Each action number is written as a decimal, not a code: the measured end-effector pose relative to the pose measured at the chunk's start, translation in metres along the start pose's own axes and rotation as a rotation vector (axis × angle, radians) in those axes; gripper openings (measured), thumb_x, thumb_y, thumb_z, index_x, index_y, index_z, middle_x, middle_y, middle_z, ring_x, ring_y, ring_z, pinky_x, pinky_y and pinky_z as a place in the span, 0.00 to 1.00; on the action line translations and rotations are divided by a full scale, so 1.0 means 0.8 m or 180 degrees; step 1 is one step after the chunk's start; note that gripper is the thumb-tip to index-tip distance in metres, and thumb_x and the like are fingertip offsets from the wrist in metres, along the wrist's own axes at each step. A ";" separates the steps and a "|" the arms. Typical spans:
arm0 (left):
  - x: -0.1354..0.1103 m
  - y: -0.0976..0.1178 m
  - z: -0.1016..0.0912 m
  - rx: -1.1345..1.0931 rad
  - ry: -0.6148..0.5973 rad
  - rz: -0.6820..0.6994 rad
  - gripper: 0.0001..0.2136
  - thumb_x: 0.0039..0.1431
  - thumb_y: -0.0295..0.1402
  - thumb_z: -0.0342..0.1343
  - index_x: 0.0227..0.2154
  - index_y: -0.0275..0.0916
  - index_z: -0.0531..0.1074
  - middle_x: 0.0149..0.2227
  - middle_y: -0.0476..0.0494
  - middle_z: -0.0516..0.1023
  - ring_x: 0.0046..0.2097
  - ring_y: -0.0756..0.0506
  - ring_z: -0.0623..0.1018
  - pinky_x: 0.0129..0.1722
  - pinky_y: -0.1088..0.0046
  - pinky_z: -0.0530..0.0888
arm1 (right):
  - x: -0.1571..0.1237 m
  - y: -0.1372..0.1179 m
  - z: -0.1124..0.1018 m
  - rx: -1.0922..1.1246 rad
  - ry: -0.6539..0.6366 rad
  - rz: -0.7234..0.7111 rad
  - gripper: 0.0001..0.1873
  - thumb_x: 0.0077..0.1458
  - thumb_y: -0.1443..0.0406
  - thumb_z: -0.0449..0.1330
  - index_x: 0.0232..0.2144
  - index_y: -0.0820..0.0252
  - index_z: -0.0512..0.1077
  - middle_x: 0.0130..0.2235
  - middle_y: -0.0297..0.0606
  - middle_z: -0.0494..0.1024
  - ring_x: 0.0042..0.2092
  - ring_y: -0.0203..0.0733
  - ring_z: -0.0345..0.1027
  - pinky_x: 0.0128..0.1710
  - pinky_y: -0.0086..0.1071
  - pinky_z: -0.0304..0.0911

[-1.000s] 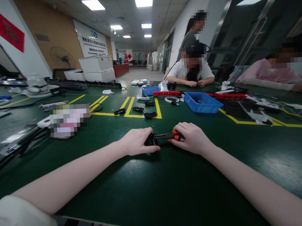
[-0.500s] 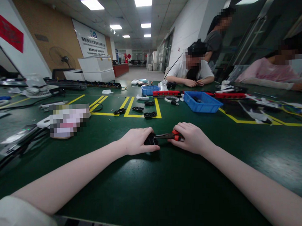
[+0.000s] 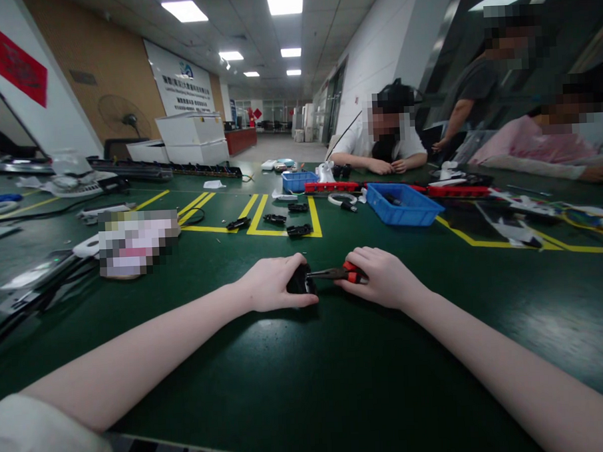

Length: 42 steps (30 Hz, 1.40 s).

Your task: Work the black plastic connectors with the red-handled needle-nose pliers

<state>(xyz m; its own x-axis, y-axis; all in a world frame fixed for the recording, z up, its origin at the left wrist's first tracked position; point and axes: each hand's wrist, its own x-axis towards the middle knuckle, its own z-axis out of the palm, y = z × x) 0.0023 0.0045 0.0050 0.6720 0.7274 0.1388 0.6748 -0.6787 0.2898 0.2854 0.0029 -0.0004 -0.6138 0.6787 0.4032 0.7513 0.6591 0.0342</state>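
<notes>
My left hand (image 3: 273, 282) grips a small black plastic part (image 3: 301, 283) between thumb and fingers, low over the green table (image 3: 308, 372). Closed around the red handles of needle-nose pliers (image 3: 335, 274) is my right hand (image 3: 381, 276). The pliers point left, and their narrow tips meet the side of the black part. My fingers hide much of the part, so its full shape does not show.
Several similar black parts (image 3: 275, 218) lie by the yellow tape beyond my hands. A blue bin (image 3: 403, 205) stands at the back right, a smaller blue tray (image 3: 299, 180) further off. A blurred-out flat object (image 3: 138, 244) lies left. Co-workers (image 3: 385, 139) are across the table.
My hands and the pliers stay almost in place; the black part looks slightly turned in my left hand. In the background, a standing person has moved right.
</notes>
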 end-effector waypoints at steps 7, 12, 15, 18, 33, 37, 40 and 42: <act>-0.001 -0.002 0.001 -0.0144 -0.0034 0.0028 0.35 0.58 0.60 0.61 0.58 0.40 0.65 0.44 0.41 0.82 0.41 0.38 0.83 0.38 0.66 0.72 | -0.001 0.001 -0.001 0.0097 -0.0080 0.0046 0.15 0.63 0.51 0.60 0.33 0.55 0.69 0.34 0.39 0.77 0.34 0.43 0.68 0.34 0.36 0.59; -0.001 -0.003 0.002 -0.0263 -0.0008 0.0019 0.34 0.57 0.59 0.63 0.58 0.41 0.66 0.41 0.44 0.81 0.39 0.39 0.82 0.36 0.67 0.72 | -0.001 0.000 -0.002 0.0136 -0.0090 0.0068 0.16 0.64 0.50 0.59 0.32 0.55 0.68 0.33 0.39 0.76 0.33 0.42 0.67 0.33 0.36 0.59; 0.000 -0.003 0.001 -0.0259 -0.0013 0.0044 0.34 0.57 0.59 0.62 0.57 0.41 0.67 0.41 0.43 0.81 0.39 0.39 0.82 0.36 0.67 0.72 | 0.000 -0.001 -0.002 0.0147 -0.0099 0.0060 0.16 0.63 0.50 0.60 0.32 0.54 0.68 0.33 0.39 0.76 0.33 0.42 0.67 0.33 0.36 0.58; 0.000 -0.002 0.001 -0.0269 -0.0038 0.0025 0.33 0.58 0.60 0.61 0.56 0.40 0.68 0.42 0.42 0.82 0.40 0.39 0.82 0.36 0.67 0.73 | 0.000 -0.001 -0.002 0.0144 -0.0099 0.0049 0.15 0.63 0.51 0.60 0.32 0.54 0.68 0.33 0.39 0.76 0.33 0.43 0.67 0.33 0.37 0.59; 0.000 -0.001 -0.001 -0.0197 -0.0026 0.0054 0.26 0.59 0.59 0.60 0.48 0.42 0.73 0.39 0.45 0.82 0.38 0.41 0.81 0.35 0.69 0.70 | 0.001 -0.001 -0.002 0.0069 -0.0056 -0.0052 0.15 0.62 0.51 0.60 0.32 0.54 0.68 0.33 0.40 0.77 0.33 0.44 0.68 0.34 0.37 0.59; 0.000 0.000 -0.001 -0.0129 -0.0027 0.0069 0.27 0.60 0.59 0.60 0.48 0.41 0.73 0.42 0.44 0.82 0.40 0.40 0.82 0.37 0.68 0.71 | 0.001 0.002 0.001 0.0051 0.0006 -0.0070 0.16 0.62 0.49 0.60 0.34 0.55 0.71 0.34 0.41 0.78 0.34 0.45 0.69 0.35 0.38 0.59; 0.000 0.000 -0.001 -0.0102 -0.0032 0.0122 0.28 0.59 0.60 0.60 0.51 0.42 0.73 0.44 0.43 0.82 0.42 0.39 0.82 0.39 0.67 0.72 | 0.000 0.003 0.003 0.0053 0.0027 -0.0105 0.17 0.61 0.49 0.61 0.35 0.56 0.72 0.36 0.42 0.79 0.35 0.45 0.69 0.36 0.38 0.59; 0.000 0.001 -0.001 -0.0092 -0.0041 0.0165 0.29 0.58 0.60 0.61 0.51 0.42 0.72 0.45 0.43 0.82 0.43 0.39 0.82 0.39 0.67 0.73 | 0.000 0.003 0.003 0.0049 0.0047 -0.0124 0.17 0.62 0.48 0.61 0.36 0.56 0.72 0.36 0.42 0.79 0.35 0.45 0.70 0.36 0.39 0.59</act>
<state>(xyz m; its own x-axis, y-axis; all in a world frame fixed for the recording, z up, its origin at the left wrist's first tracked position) 0.0021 0.0041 0.0060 0.7098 0.6899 0.1422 0.6300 -0.7121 0.3099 0.2864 0.0053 -0.0022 -0.6388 0.6476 0.4153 0.7230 0.6899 0.0362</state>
